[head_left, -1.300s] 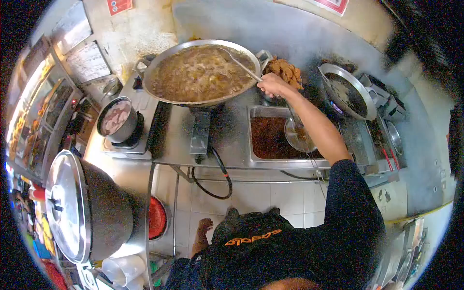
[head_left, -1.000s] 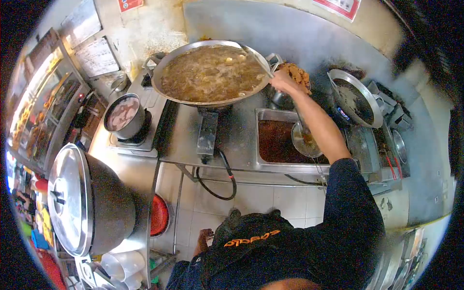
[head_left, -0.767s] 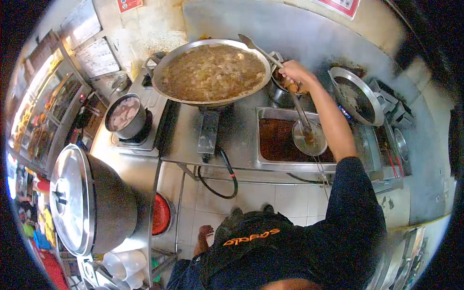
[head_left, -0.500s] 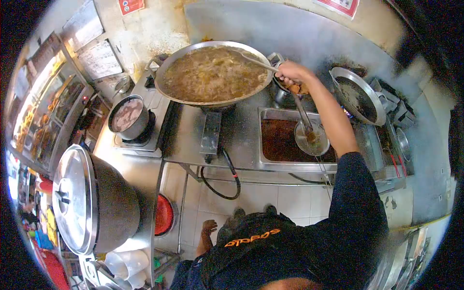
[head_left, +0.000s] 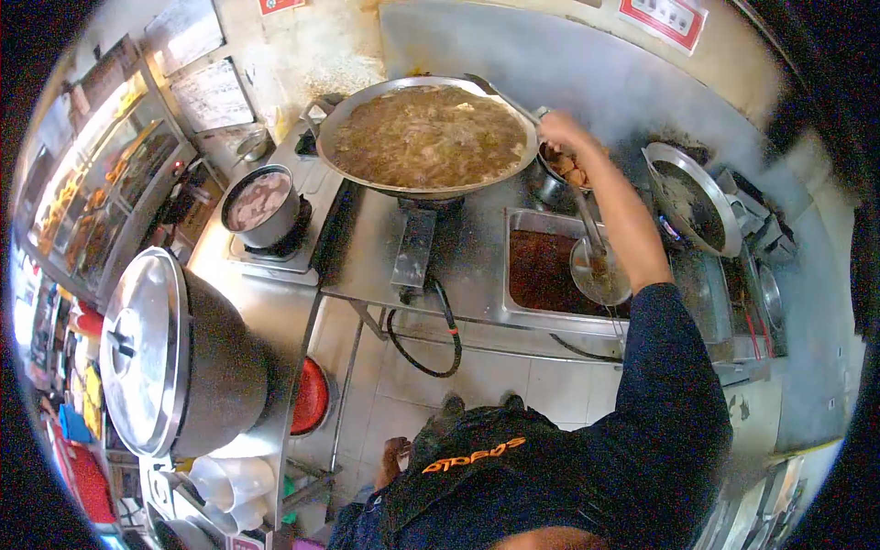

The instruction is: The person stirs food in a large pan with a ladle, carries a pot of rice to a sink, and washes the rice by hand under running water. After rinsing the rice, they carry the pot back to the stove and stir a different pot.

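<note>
My right hand (head_left: pixel 561 131) is closed round the handle of a long spatula (head_left: pixel 516 107). The spatula's dark, flat end rests at the far right rim of a large wok (head_left: pixel 332 163). Bubbling brown liquid (head_left: pixel 426 137) fills the wok. Close below this hand stands a small pot (head_left: pixel 550 190) with brown fried-looking pieces (head_left: pixel 566 168); my forearm hides part of it. My left hand (head_left: pixel 394 456) hangs low beside my body, over the floor and away from the counter. Its fingers are dark and blurred.
A strainer (head_left: pixel 598 275) lies in a steel tray (head_left: pixel 510 298) of dark red-brown oil. Another wok (head_left: pixel 729 240) sits to the right. On the left are a pot with pale contents (head_left: pixel 275 215) and a big lidded pot (head_left: pixel 225 367). A black hose (head_left: pixel 394 353) hangs below the counter.
The spatula's end has risen from the liquid to the wok's far rim, my right hand still gripping it. My left hand has drawn slightly down towards my body. The view has shifted a little.
</note>
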